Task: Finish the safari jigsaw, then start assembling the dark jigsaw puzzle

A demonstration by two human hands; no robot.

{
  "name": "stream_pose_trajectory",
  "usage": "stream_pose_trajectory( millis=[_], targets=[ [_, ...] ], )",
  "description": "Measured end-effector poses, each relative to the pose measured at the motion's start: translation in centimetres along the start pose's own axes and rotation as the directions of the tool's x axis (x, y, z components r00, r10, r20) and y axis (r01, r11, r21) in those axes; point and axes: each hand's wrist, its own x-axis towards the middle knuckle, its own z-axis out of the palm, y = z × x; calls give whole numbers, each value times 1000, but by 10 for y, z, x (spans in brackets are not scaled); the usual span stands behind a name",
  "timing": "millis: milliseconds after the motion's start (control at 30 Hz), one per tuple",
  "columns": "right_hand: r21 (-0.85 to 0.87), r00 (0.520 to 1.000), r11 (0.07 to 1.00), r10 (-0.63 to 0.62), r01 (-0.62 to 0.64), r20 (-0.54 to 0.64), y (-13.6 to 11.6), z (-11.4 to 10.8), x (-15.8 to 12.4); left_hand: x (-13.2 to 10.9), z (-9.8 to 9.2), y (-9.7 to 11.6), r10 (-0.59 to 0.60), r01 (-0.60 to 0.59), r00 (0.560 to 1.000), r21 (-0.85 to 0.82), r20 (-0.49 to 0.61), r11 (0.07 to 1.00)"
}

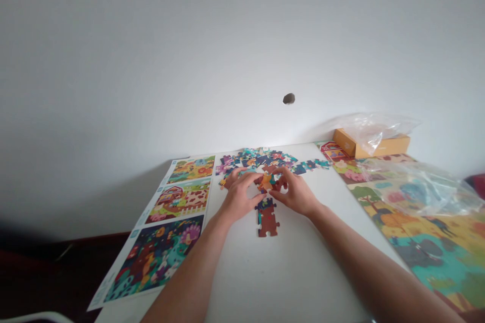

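My left hand and my right hand meet over the middle of a white table. Between their fingertips they pinch an orange and brown puzzle piece. Just in front of the hands lies a short column of joined pieces, brown and dark blue. Behind the hands a heap of loose puzzle pieces spreads toward the wall.
A sheet with three picture guides lies along the table's left edge. A finished puzzle picture covers the right side under clear plastic bags. An orange cardboard box stands at the back right by the white wall.
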Motion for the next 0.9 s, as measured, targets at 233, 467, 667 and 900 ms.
stream_pose_trajectory(
  millis=[233,467,667,900],
  targets=[
    [-4,1000,1000,3,-3,-9,0,0,0,0,2,-2,-7,7,1000,-5,-13,1000],
    [-4,1000,1000,-19,19,-22,1,2,-1,1,2,-3,8,-8,1000,-4,-18,1000],
    [-2,999,1000,-26,26,-32,-1,1,-1,1,1,-4,14,-14,1000,2,-25,1000],
    [3,997,998,-57,57,-44,1,1,-1,2,0,-1,15,-14,1000,19,-27,1000]
  ],
)
